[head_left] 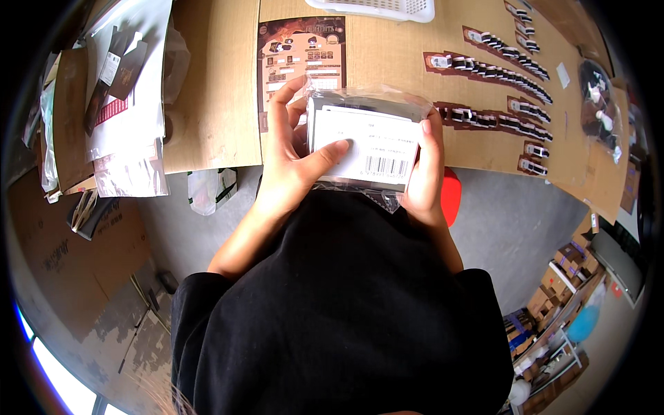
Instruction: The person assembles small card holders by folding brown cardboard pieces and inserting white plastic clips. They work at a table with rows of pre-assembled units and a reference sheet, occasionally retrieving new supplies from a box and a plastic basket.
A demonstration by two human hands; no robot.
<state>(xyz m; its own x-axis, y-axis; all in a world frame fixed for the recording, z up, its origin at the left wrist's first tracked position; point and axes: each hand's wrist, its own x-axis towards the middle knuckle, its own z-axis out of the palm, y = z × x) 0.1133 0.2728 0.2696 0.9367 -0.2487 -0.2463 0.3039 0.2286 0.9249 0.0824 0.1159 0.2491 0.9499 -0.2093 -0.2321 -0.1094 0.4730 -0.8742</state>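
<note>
A clear plastic bag (377,97) with a white barcode label (373,142) and dark contents is held up in front of my chest, close to the table's near edge. My left hand (294,149) grips its left side, thumb pressed on the label and fingers behind. At the right side of the bag my right hand (425,166) closes on it, thumb along the edge. Behind the bag lies a dark and orange printed sheet (301,59), partly covered by my left fingers and the bag.
Rows of small dark packets (494,69) lie on the table's right side. A white plastic basket (387,7) stands at the far edge. On the left is a cardboard box (72,117) with white paper and dark card pieces. A red stool (451,197) is below the table edge.
</note>
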